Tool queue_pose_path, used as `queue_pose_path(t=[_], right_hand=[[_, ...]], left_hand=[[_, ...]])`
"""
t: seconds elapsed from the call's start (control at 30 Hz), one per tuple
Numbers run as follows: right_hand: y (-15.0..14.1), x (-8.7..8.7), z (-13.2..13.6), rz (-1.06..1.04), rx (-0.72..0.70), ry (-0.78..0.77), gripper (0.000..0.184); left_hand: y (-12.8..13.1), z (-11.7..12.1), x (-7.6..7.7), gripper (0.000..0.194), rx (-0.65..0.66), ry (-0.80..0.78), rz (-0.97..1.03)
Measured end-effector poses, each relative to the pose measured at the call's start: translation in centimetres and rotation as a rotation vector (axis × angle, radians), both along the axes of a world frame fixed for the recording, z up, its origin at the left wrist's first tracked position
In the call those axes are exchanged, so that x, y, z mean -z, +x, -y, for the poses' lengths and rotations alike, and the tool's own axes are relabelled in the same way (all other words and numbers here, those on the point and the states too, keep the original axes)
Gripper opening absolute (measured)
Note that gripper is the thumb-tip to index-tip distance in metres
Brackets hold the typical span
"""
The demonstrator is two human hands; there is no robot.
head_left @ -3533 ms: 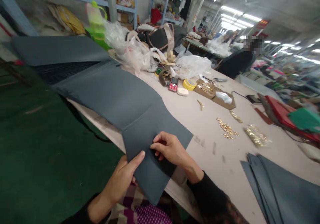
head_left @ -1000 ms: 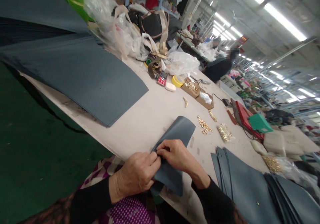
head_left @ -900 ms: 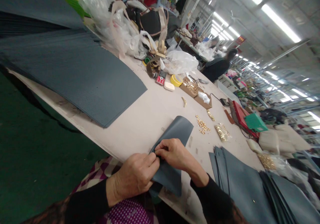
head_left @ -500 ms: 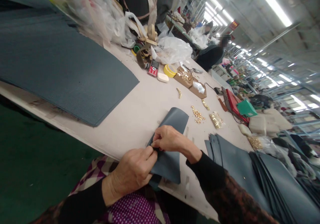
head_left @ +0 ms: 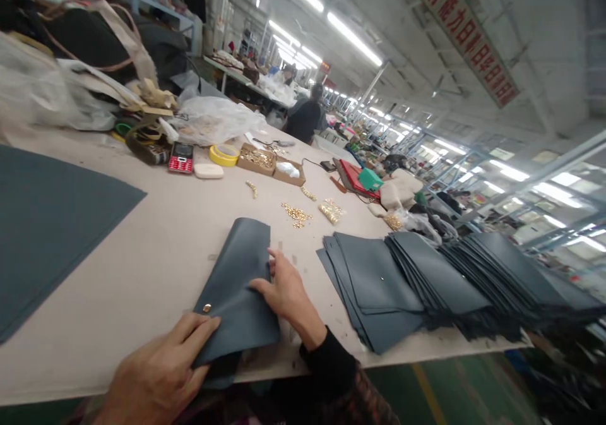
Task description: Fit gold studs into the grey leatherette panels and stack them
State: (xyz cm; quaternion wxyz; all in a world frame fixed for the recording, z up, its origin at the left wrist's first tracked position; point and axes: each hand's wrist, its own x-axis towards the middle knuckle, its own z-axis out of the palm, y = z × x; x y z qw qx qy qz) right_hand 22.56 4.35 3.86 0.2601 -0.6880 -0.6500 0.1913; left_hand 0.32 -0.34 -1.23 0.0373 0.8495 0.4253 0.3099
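A folded dark blue-grey leather-like piece lies at the front of the table, with its far end curled over. Near its left edge sits a small gold metal fitting. My left hand pinches the lower left edge, close below that fitting. At the right edge, my right hand has its thumb on top of the piece and its fingers at the side. Loose gold fittings lie in a small pile beyond the piece, beside a clear bag of gold fittings.
Overlapping stacks of the same sheets cover the table's right side. A large sheet lies at left. Farther back are a red phone, yellow tape, a cardboard box of fittings and plastic bags. A person is behind.
My view has swung to the right. My hands have come apart: the right moved from the left edge to the right edge of the leather piece. The gold fitting is now visible.
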Motion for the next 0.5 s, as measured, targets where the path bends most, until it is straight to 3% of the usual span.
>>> queue_pose_path(t=[0.13,0.3,0.4,0.5], right_hand=[[2.7,0.9,0.6,-0.432,0.107,-0.154,0.072],[5.0,1.3,1.3,-0.801,0.236,-0.125,0.074],[6.6,0.8,1.7,-0.855,0.211,-0.102,0.067],[10.6,-1.0,1.9,-0.733,0.226,0.018,0.057]], left_hand=[[1.9,0.5,-1.4,0.034,0.099,-0.071,0.063],[4.4,1.2,-2.4,0.047,0.169,-0.228,0.164],[5.2,1.8,-2.8,0.062,0.192,-0.339,0.263],[5.2,2.3,-3.6,0.07,0.209,-0.576,0.414]])
